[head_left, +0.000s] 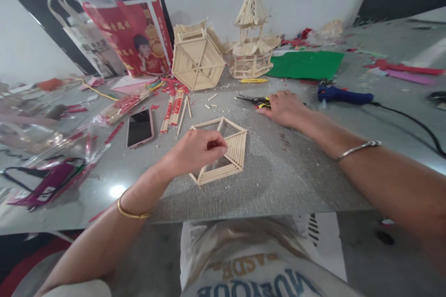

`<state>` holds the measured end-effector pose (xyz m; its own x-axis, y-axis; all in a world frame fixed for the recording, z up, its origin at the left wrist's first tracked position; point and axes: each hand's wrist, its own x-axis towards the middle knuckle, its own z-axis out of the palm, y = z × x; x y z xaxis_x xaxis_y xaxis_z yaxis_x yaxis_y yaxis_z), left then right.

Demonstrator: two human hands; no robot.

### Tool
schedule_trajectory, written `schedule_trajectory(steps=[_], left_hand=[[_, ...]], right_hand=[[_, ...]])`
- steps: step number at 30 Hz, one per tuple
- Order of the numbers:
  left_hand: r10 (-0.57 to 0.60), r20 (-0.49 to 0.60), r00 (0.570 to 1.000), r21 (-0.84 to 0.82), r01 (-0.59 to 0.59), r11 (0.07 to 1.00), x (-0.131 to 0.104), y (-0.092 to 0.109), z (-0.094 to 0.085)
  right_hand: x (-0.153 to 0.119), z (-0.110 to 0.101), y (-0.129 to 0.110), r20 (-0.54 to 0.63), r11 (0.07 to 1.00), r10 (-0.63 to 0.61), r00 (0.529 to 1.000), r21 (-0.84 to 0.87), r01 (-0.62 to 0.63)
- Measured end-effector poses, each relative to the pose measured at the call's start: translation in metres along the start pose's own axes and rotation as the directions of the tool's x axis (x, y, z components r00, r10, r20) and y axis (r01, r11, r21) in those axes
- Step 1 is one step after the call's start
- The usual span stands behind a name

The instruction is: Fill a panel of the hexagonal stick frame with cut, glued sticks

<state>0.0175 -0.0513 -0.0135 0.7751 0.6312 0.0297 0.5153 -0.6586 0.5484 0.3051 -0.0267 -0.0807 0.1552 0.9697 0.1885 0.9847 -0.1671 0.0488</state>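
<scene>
My left hand (198,151) is over a hexagonal frame of thin wooden sticks (237,148), with thumb and fingertips pinched together. Whatever may be between them is too small or hidden to make out. Part of the frame is covered by that hand; its right section is filled with closely laid sticks, and more line the front edge. Farther right, my right hand (286,107) lies on a pair of pliers (256,100) with black and yellow handles, fingers curled round the handles. The jaws point left.
A blue glue gun (348,95) with a black cord lies at right. Behind stand a stick-built pavilion (252,55) and a hexagonal stick piece (198,62). A phone (140,128), red-wrapped sticks (172,111), plastic packets and a red bag (128,37) are at left.
</scene>
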Motion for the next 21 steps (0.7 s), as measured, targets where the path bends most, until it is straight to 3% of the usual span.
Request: schedule_trajectory(steps=[4,7,11,14,21], left_hand=[[-0.079,-0.063,0.995,-0.36,0.052,0.932,0.002,-0.011,-0.006],[-0.13,-0.102,0.986,-0.535,0.056,0.843,0.003,-0.018,-0.008],[-0.16,-0.268,0.95,-0.538,-0.01,0.843,0.006,-0.023,-0.008],[-0.165,-0.365,0.916,-0.516,-0.052,0.855,0.006,-0.025,-0.006],[-0.223,-0.476,0.85,-0.569,-0.104,0.816,0.003,-0.023,-0.007]], right_hand=[[-0.007,-0.028,-0.01,-0.117,0.963,0.09,0.989,0.262,-0.057],[-0.02,-0.048,-0.021,-0.116,0.877,0.175,0.978,0.47,-0.101],[-0.038,-0.047,-0.034,-0.251,0.733,0.007,0.968,0.659,0.166],[-0.05,-0.04,-0.046,-0.343,0.706,-0.088,0.935,0.641,0.301],[-0.064,-0.038,-0.064,-0.477,0.814,-0.272,0.835,0.349,0.465]])
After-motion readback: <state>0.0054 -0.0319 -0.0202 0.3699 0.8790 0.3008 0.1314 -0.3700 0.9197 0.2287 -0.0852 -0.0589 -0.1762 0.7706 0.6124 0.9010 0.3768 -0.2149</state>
